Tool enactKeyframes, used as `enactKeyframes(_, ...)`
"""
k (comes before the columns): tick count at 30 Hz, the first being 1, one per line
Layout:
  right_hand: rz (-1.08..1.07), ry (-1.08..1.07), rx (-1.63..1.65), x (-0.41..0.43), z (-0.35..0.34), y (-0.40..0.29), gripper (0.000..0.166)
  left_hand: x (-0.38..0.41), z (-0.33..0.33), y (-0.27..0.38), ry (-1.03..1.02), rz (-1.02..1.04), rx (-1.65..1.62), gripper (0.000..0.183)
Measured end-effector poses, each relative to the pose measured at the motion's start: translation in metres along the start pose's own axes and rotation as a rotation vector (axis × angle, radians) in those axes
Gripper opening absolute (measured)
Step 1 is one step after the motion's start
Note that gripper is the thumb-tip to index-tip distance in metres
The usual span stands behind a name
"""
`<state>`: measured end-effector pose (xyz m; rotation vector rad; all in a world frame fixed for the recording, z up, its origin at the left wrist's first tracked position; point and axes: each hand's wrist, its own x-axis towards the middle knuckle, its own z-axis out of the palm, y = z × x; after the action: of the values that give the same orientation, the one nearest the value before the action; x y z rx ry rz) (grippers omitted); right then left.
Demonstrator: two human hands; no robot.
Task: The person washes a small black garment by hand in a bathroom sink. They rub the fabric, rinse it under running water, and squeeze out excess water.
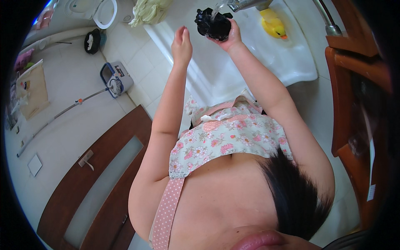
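My right hand (232, 36) holds a bunched, wet black cloth (214, 26) from its side and underneath. A stream of water (218, 8) runs onto the cloth from the metal tap (245, 4) above. To the left, my left hand (182, 47) is raised at the washbasin's edge, edge-on to the view, with nothing visible in it. Both hands are at the white washbasin (268, 59). A yellow toy duck (272, 24) with an orange beak sits inside, right of the tap.
A pale green cloth (151, 11) lies at the basin's far left. Beyond are a toilet (105, 14), a mop bucket (120, 76) with a long-handled mop (65, 112) and a bin (92, 41). A brown door (103, 175) stands left; a wooden cabinet (347, 93) borders the right.
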<state>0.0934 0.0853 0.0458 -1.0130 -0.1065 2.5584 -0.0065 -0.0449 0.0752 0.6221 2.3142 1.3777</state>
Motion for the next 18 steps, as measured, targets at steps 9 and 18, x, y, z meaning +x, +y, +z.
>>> enactKeyframes(9,-0.094,-0.023,0.026,-0.008,0.002,0.007,0.041,0.056,0.067,0.049,-0.135,-0.032,0.127,0.037)
enactKeyframes(18,-0.084,-0.045,0.158,-0.015,-0.009,0.001,0.041,0.032,0.092,0.055,0.027,0.383,0.358,0.032)
